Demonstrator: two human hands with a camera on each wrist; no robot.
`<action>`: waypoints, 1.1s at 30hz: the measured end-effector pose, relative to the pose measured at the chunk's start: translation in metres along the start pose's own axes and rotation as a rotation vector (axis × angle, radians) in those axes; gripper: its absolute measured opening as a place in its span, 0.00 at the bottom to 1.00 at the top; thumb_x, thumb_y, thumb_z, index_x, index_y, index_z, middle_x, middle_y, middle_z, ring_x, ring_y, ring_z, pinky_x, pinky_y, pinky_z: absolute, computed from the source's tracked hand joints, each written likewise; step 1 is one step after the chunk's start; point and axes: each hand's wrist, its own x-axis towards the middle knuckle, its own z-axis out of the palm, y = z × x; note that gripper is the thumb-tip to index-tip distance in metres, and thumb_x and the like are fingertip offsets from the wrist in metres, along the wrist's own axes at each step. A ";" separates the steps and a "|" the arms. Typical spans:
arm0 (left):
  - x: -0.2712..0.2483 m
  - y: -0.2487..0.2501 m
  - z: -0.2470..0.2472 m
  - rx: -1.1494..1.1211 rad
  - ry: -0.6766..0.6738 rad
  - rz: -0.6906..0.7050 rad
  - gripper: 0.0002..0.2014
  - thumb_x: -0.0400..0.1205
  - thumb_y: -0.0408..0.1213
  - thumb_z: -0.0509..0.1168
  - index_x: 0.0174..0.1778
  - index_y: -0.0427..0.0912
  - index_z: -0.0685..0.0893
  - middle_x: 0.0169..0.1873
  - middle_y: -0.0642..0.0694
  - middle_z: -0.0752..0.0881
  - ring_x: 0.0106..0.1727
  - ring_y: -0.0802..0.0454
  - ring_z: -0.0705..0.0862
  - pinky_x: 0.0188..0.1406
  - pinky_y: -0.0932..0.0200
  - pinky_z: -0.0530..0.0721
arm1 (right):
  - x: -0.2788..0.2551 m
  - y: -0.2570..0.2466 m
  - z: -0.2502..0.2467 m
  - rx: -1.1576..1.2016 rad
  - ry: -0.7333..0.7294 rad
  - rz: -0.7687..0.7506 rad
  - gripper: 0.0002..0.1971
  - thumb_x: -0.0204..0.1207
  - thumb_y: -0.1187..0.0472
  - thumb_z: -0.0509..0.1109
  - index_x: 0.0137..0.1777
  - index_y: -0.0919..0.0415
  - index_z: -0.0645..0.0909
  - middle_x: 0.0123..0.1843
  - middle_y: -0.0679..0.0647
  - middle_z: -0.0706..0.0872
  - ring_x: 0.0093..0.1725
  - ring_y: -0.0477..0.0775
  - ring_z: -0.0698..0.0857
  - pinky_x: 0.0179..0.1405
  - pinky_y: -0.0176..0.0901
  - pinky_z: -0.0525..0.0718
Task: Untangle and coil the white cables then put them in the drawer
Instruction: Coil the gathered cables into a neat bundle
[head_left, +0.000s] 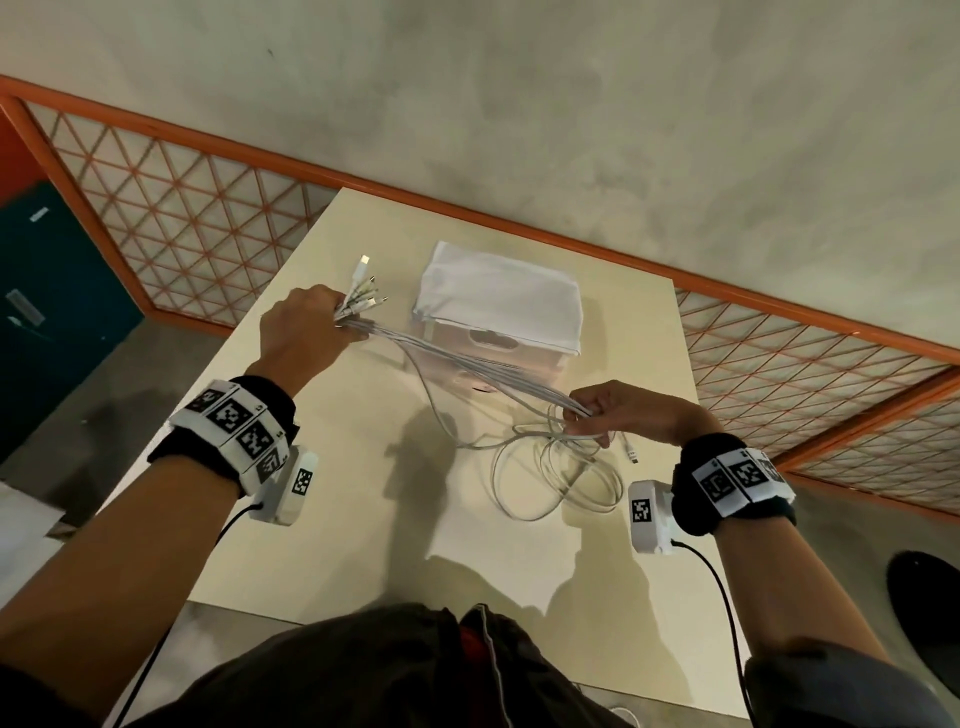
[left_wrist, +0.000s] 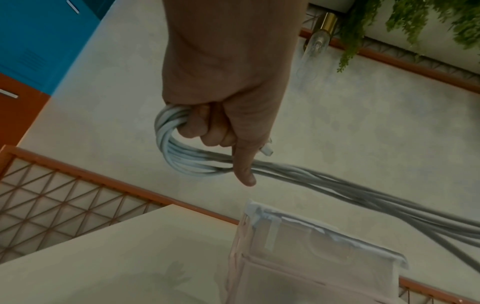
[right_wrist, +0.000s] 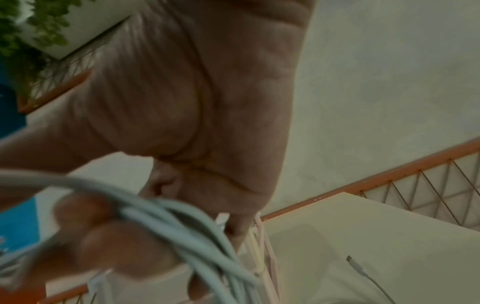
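While left hand (head_left: 306, 332) grips white cables (head_left: 467, 364), right hand (head_left: 623, 413) seemingly pinches them.

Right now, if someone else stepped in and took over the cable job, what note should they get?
Left hand grips the white cables near their connector ends, which fan out above the table.
Right hand holds the same bundle further along; the strands run fairly straight between the hands.
The tails lie in loose loops on the table, one plug beside them.
The drawer unit, draped in white cloth, looks closed.
Done: ends gathered.
Left: straighten the tails, coil, open the drawer, stow.
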 end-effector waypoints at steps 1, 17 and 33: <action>-0.002 0.001 0.001 0.001 -0.001 -0.005 0.23 0.71 0.53 0.75 0.54 0.41 0.87 0.49 0.33 0.87 0.54 0.31 0.83 0.48 0.47 0.79 | 0.000 0.001 -0.001 0.004 -0.013 0.007 0.28 0.61 0.34 0.77 0.42 0.61 0.82 0.34 0.62 0.74 0.34 0.49 0.74 0.40 0.38 0.71; -0.023 0.008 0.017 -0.039 -0.292 -0.091 0.32 0.60 0.49 0.83 0.53 0.37 0.78 0.55 0.36 0.84 0.59 0.36 0.81 0.52 0.50 0.77 | 0.009 -0.022 0.003 0.086 0.389 -0.177 0.16 0.85 0.55 0.59 0.47 0.70 0.73 0.23 0.38 0.75 0.24 0.40 0.66 0.26 0.33 0.63; -0.057 0.094 0.031 -1.044 -0.420 0.198 0.16 0.88 0.40 0.54 0.72 0.50 0.76 0.16 0.62 0.69 0.15 0.63 0.59 0.13 0.73 0.57 | 0.033 -0.068 0.023 0.287 0.154 -0.251 0.18 0.86 0.46 0.50 0.37 0.51 0.69 0.30 0.48 0.63 0.28 0.46 0.60 0.27 0.34 0.61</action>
